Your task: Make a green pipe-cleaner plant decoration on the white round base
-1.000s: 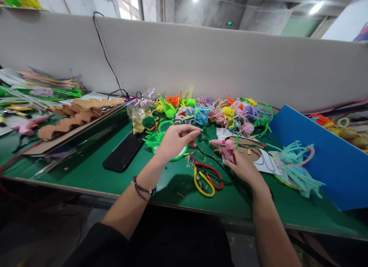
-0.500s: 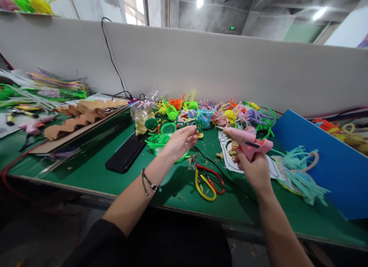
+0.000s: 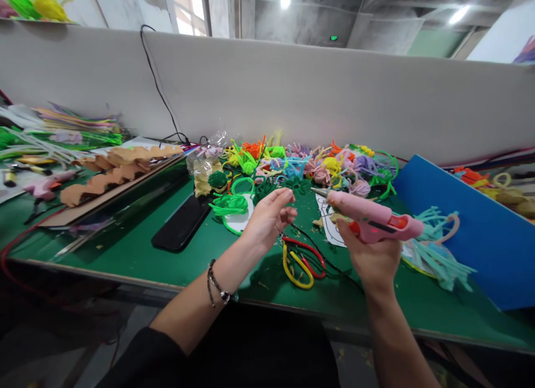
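My left hand (image 3: 267,218) is closed in a pinch at the middle of the table. At its fingertips shows a looped dark green pipe-cleaner piece (image 3: 297,184), partly hidden behind the fingers. In my right hand (image 3: 374,260) is a pink hot glue gun (image 3: 363,209), its small red light lit. The gun's metal nozzle points left, close to the green loops but apart from my left fingers. Below the hands lie pliers (image 3: 298,262) with one red and one yellow handle. Partly behind the gun is a white paper sheet with a black line drawing (image 3: 334,234).
Colourful pipe-cleaner pieces (image 3: 334,168) are heaped along the grey partition (image 3: 267,92). A black phone (image 3: 181,223) and bright green coils (image 3: 229,204) lie on the left. Toward the right stand teal pipe cleaners (image 3: 443,254) and a blue panel (image 3: 460,232). Cardboard strips (image 3: 108,179) lie far left.
The glue gun has swung to a more level, side-on pose and come slightly closer. My left hand has turned, and more of the dark green loops now show. The view has shifted a little.
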A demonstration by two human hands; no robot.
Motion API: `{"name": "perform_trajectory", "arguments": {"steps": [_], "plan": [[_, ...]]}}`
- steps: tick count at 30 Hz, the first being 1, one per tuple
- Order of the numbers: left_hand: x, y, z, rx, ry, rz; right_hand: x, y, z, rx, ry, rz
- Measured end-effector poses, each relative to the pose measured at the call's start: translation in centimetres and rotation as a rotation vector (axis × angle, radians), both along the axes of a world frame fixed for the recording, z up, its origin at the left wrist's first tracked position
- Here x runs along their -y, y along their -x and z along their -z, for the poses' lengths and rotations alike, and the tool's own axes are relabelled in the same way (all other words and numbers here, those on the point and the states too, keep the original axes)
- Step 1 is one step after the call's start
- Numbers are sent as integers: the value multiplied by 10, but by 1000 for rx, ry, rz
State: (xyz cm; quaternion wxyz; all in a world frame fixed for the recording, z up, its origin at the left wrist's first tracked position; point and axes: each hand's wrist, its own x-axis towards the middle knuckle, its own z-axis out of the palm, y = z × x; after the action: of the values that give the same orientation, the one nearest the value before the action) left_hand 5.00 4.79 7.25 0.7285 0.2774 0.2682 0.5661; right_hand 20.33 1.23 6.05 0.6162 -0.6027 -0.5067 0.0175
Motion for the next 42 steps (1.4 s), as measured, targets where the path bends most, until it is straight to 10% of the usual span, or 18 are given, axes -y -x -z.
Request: {"name": "perform_trajectory", "arguments": {"steps": [42], "plan": [[8,-2,-3,-43,-136,-43,10,-5,-15,198,4,-79]]}}
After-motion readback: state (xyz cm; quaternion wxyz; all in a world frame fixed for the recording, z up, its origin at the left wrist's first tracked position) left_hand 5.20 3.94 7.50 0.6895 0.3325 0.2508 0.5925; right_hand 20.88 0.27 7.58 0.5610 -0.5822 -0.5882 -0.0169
